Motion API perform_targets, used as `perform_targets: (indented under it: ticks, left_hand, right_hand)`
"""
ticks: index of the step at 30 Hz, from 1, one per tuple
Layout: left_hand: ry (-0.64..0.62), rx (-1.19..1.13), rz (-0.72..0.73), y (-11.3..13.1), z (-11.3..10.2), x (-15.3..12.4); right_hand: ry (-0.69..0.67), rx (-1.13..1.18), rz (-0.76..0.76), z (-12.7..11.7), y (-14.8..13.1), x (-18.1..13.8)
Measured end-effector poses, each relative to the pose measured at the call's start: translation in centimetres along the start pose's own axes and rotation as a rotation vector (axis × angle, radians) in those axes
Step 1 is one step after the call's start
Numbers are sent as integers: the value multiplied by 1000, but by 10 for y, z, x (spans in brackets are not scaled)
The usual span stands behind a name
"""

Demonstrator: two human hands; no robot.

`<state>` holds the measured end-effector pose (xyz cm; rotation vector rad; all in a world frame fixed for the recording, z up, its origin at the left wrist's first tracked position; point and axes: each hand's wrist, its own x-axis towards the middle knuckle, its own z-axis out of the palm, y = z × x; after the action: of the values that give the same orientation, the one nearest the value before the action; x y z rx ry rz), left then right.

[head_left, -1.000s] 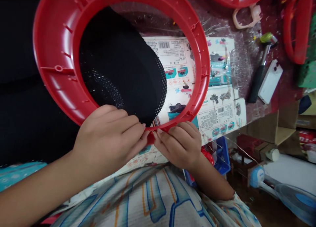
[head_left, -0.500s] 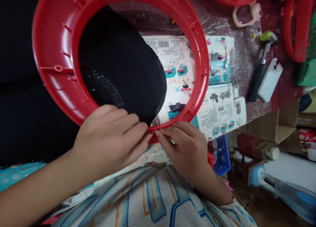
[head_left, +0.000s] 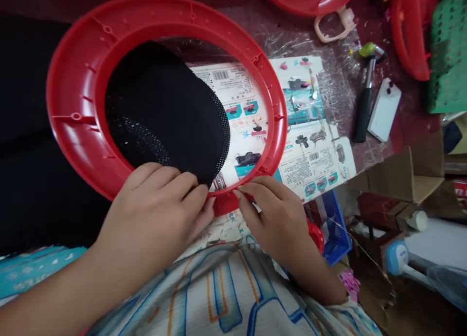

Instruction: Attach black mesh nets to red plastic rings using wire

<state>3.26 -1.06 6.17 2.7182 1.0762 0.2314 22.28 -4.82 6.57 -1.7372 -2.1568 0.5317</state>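
A large red plastic ring [head_left: 279, 117] with small ribs and screw posts on its inner side lies before me. My left hand [head_left: 156, 207] is closed on its near rim, thumb and fingers pressed together. A short way to the right, my right hand [head_left: 275, 209] pinches the same rim between thumb and forefinger. Black fabric with a perforated edge [head_left: 175, 107] shows through the ring's opening and spreads out to the left. Its tip reaches my left fingertips; whether they pinch it too is hidden. Beneath lies a printed cardboard sheet [head_left: 310, 156].
To the right are a hammer [head_left: 364, 100], a white phone [head_left: 385, 109] and a pale plastic frame [head_left: 334, 24]. More red parts [head_left: 410, 34] and a green basket [head_left: 448, 58] stand at the far right. Below the table edge sit a blue crate [head_left: 335, 233] and a cardboard box [head_left: 423, 170].
The view has shifted, so the ring's far edge now shows whole and the table things sit further left. My right fingertips are slightly further from my left ones along the rim.
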Motion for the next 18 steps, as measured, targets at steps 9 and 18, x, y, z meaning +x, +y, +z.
perform_targets:
  ticks: [9,18]
  left_hand:
    - [-53,-120,-12,11,8,8]
    - [27,-86,80,0,12,1]
  right_hand:
    - [61,-157,83,6,-1,-5]
    - [-27,-22,-33,-17,17,-1]
